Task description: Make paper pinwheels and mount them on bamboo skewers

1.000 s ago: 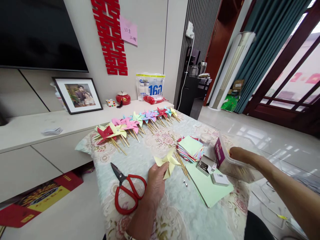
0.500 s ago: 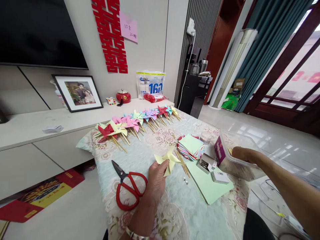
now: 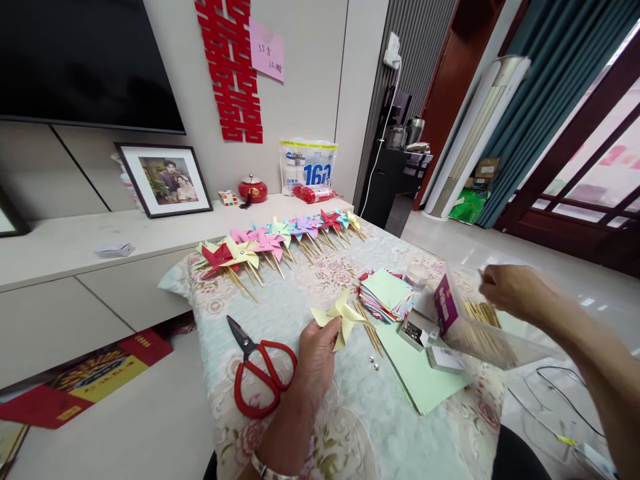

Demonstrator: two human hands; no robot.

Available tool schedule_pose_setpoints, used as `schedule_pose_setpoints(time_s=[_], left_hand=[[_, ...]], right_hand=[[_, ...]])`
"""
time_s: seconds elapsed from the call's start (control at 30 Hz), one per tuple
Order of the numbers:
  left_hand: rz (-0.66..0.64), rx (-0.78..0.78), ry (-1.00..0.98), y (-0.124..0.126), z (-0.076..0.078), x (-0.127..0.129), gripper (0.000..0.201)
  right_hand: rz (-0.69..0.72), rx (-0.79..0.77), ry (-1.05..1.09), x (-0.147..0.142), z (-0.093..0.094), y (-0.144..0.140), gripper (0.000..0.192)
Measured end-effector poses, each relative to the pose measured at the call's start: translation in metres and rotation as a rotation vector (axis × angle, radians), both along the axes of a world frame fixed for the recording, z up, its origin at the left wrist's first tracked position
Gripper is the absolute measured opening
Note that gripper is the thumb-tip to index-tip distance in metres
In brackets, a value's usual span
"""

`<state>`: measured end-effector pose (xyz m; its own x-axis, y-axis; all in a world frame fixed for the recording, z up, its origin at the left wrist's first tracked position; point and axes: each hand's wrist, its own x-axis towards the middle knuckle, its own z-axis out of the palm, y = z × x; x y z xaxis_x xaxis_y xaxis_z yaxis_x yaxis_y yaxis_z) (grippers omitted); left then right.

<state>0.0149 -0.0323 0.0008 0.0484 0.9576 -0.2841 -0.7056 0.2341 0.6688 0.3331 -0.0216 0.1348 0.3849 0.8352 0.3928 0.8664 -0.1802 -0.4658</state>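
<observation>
My left hand [image 3: 319, 353] pinches a pale yellow paper pinwheel [image 3: 341, 317] between thumb and fingers, above the table. My right hand [image 3: 507, 285], slightly blurred, hovers over a clear plastic box [image 3: 493, 347] of thin wooden sticks [image 3: 483, 315]. Its fingers are closed, and what they hold is hard to make out. Loose sticks [image 3: 369, 330] lie just right of the pinwheel, with small shiny metal pieces [image 3: 374, 363] below them. Left of my left hand rest red-handled scissors [image 3: 260, 363], blades pointing away.
Finished pinwheels [image 3: 270, 243] line the table's far edge. A stack of coloured paper squares [image 3: 386, 293] sits near green sheets [image 3: 423, 383], an open small box of metal pieces [image 3: 415, 330] and a white box [image 3: 446, 360]. Behind stands a cabinet with a framed photo [image 3: 165, 180].
My right hand has risen out of the plastic box and is now above it. The left hand still holds the pinwheel in about the same place. The view has shifted slightly.
</observation>
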Motion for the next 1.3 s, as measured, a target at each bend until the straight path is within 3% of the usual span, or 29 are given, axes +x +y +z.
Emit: schedule_pose_setpoints(time_s=[0.07,0.13,0.27,0.37,0.53,0.6,0.7,0.83,0.97,1.3], left_hand=[[-0.004,0.012,-0.055,0.001,0.003,-0.002,0.031],[0.014,0.029,-0.103,0.002,0.005,-0.005,0.033],[0.042,0.098,-0.169,0.004,0.006,-0.009,0.039],[-0.006,0.160,-0.161,0.003,0.005,-0.008,0.039],[0.037,0.154,-0.095,0.003,0.005,-0.006,0.036],[0.054,0.127,-0.071,0.004,0.004,-0.005,0.035],[0.056,0.090,-0.034,0.004,0.002,-0.004,0.033],[-0.008,0.130,0.073,0.000,-0.003,0.000,0.033],[-0.105,0.169,0.206,-0.005,-0.008,0.004,0.027],[-0.135,0.161,0.409,-0.009,-0.001,0.009,0.022]], right_hand=[[0.309,-0.306,0.224,-0.044,-0.011,-0.012,0.019],[0.546,-0.478,0.538,-0.093,-0.035,-0.021,0.012],[0.687,-0.556,0.738,-0.170,-0.090,-0.024,0.011],[0.749,-0.579,0.787,-0.195,-0.110,-0.021,0.017],[0.766,-0.652,0.913,-0.188,-0.114,-0.019,0.012],[0.763,-0.666,0.982,-0.177,-0.116,-0.020,0.023],[0.720,-0.565,1.049,-0.161,-0.121,-0.022,0.039],[0.667,-0.332,1.047,-0.155,-0.119,-0.023,0.046],[0.700,-0.231,1.029,-0.161,-0.116,-0.024,0.036],[0.597,-0.163,0.917,-0.166,-0.130,-0.021,0.016]])
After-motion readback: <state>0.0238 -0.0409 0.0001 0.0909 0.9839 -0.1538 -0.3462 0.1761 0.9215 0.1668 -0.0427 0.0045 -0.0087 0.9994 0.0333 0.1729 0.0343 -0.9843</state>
